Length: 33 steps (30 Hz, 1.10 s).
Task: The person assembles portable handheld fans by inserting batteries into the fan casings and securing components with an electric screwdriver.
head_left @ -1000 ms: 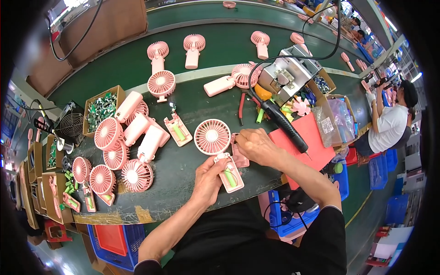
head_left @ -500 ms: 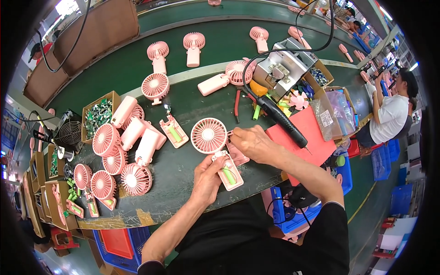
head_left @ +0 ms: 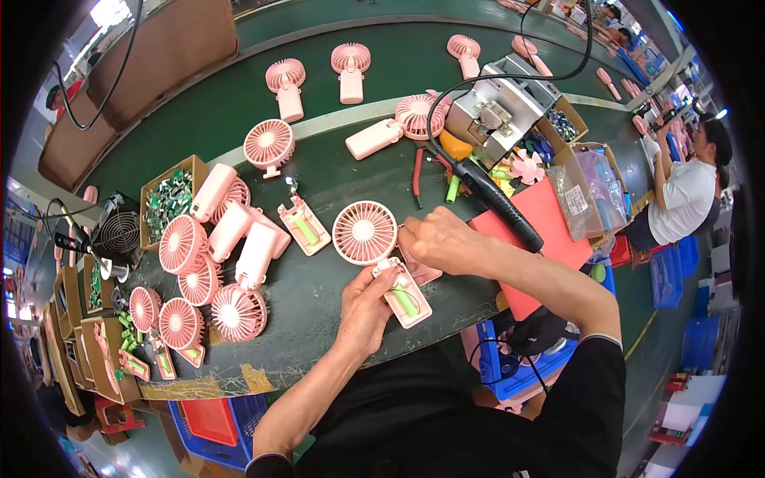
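In my left hand (head_left: pixel 368 307) is a pink handheld fan (head_left: pixel 364 232), gripped by its handle. The handle is open, and a green battery cell (head_left: pixel 405 300) with thin wires shows inside it. My right hand (head_left: pixel 442 241) is closed in a pinch at the right edge of the round fan grille; what its fingertips hold is hidden. Below that hand, a flat pink part (head_left: pixel 422 271) lies partly covered. Left of the held fan, an open pink handle shell (head_left: pixel 304 226) with another green cell rests on the dark bench.
Several pink fans (head_left: pixel 182 244) are heaped at left beside a box of green circuit boards (head_left: pixel 171 199). A black soldering iron (head_left: pixel 500 205) lies over a red sheet (head_left: pixel 558 239), near a metal device (head_left: pixel 492 115). Fans (head_left: pixel 351 72) stand along the green belt; a co-worker (head_left: pixel 685 187) is at right.
The view has shifted slightly. Fans on the belt have moved a little to the right. Both hands keep nearly the same hold on the fan.
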Available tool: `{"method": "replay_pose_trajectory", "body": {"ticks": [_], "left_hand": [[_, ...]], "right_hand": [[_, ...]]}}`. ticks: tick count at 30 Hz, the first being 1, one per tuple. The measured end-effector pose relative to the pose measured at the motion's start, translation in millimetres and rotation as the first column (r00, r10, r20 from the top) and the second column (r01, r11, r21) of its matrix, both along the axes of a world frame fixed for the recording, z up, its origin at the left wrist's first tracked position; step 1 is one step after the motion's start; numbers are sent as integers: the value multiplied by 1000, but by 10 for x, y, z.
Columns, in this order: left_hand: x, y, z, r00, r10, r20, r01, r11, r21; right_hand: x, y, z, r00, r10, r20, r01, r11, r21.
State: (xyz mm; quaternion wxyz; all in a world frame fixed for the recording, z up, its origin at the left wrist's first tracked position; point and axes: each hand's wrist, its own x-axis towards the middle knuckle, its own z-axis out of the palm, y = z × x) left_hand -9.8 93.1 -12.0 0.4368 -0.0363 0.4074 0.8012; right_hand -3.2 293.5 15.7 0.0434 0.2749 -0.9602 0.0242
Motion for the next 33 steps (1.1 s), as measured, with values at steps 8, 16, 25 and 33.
{"method": "replay_pose_trajectory", "body": {"ticks": [8, 16, 25, 33], "left_hand": [[35, 38, 35, 999, -36, 21, 35, 999, 37], [-124, -180, 0, 996, -35, -82, 29, 997, -70], [-77, -293, -39, 995, -67, -70, 53, 980, -189], [-130, -356, -54, 994, -66, -93, 46, 977, -207]], "right_hand": [[254, 171, -191, 845, -289, 450, 528, 316, -788], [2006, 832, 563, 568, -465, 679, 728, -100, -678], [6111, 587, -1180, -551, -367, 749, 205, -930, -305], [5988, -66, -1994, -753, -331, 569, 158, -930, -332]]}}
